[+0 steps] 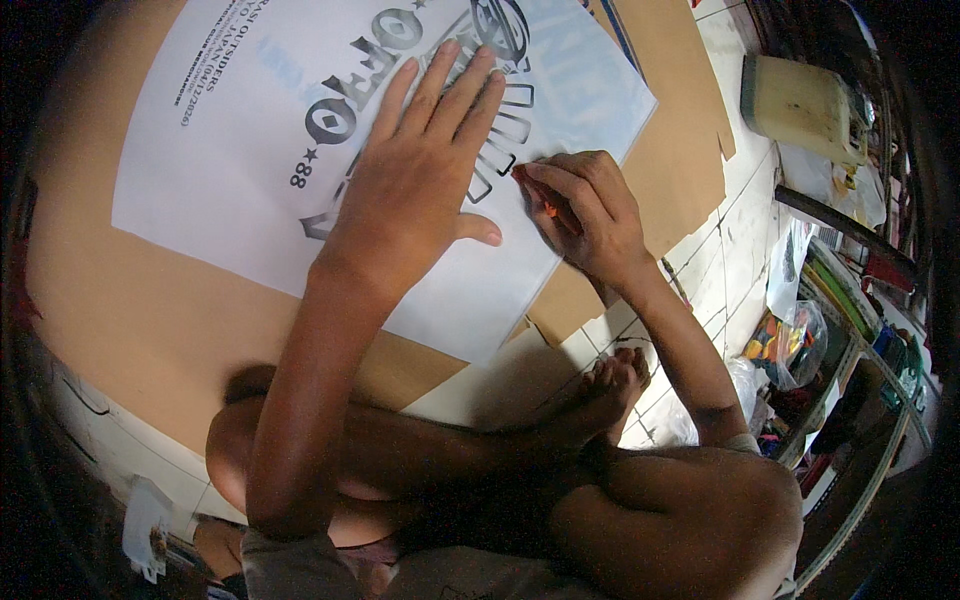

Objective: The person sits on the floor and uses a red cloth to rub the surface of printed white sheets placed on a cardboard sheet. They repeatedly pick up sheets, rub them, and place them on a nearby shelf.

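A large white sheet (230,180) printed with black lettering and outlined shapes lies over brown cardboard (170,330). My left hand (410,180) rests flat on it, fingers stretched out and thumb apart, covering part of the print. Close to the sheet's right side, my right hand (595,205) is closed around a small red tool (549,206) with an orange part. The tool's tip points at the outlined shapes beside my left hand. My fingers hide most of the tool, so its exact kind cannot be made out.
White floor tiles (720,270) show beyond the cardboard. A yellowish plastic jerrycan (800,108) stands at the far right. Below it are a clear bag of colourful items (790,345) and a cluttered rack (850,400). My crossed legs (690,510) border the near side.
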Tool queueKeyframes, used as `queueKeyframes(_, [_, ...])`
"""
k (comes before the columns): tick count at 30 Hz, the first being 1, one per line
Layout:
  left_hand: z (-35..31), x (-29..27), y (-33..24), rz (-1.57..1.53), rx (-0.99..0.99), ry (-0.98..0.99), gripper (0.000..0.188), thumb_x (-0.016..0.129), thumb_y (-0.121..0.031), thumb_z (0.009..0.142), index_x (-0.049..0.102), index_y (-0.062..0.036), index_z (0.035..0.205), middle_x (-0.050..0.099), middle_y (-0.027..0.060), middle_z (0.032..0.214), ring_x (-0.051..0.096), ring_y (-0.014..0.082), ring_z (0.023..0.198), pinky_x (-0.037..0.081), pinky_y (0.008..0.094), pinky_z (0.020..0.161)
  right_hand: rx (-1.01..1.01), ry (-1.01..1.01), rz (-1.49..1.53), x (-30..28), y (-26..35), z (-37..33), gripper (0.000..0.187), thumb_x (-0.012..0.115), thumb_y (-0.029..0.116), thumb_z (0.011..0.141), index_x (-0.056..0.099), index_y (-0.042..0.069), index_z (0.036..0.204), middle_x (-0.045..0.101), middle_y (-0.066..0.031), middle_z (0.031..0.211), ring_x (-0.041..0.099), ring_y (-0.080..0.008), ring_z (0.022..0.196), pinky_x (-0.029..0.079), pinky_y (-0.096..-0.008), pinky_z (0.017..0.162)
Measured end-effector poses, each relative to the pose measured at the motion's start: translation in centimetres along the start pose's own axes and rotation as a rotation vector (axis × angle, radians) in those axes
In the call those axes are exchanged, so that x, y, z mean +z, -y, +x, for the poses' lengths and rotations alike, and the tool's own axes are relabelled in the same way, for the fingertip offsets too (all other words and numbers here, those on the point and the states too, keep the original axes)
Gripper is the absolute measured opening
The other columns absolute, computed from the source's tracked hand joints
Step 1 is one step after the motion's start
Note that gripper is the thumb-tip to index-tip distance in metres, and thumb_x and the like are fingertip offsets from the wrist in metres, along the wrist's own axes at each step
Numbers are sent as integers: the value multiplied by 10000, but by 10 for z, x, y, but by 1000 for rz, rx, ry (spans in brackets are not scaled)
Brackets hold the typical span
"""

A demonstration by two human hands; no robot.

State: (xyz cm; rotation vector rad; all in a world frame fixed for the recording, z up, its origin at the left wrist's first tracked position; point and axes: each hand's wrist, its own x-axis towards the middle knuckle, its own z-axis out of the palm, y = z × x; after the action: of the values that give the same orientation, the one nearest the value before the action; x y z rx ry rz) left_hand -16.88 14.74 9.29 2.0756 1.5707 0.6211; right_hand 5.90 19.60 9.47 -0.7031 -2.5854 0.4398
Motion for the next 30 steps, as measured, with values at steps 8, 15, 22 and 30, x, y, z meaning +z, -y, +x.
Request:
queueKeyframes(8, [0,2,1,13,-2,-11,1251,904,-373,544,271,-50,1573,251,135,1652,180,351,1538,147,505,1269,-33,67,-1,-3,4,5,407,795,49,734,682,32,1125,647,-121,964,617,-299,831,513,-398,708])
queueKeyframes(15, [-1,2,0,-3,-16,-5,1250,908,-357,545,268,-46,1573,254,131,1653,179,342,1540,142,500,1272,-26,64,5,-2,3,4,407,793,63,739,686,47,1131,641,-119,951,619,-306,836,513,-407,710])
queueKeyframes(22, [-1,3,0,12,-24,3,1262,905,-373,540,262,-44,1575,255,136,1651,185,344,1537,143,500,1272,8,51,-5,0,3,3,402,798,77,744,686,52,1130,640,-119,941,621,-309,842,510,-407,702])
queueKeyframes(30, [-1,3,-1,12,-20,-10,1265,905,-375,540,259,-53,1579,252,134,1652,182,340,1539,149,498,1272,-31,46,6,3,7,5,396,794,75,747,682,34,1124,627,-117,910,612,-314,826,500,-410,704])
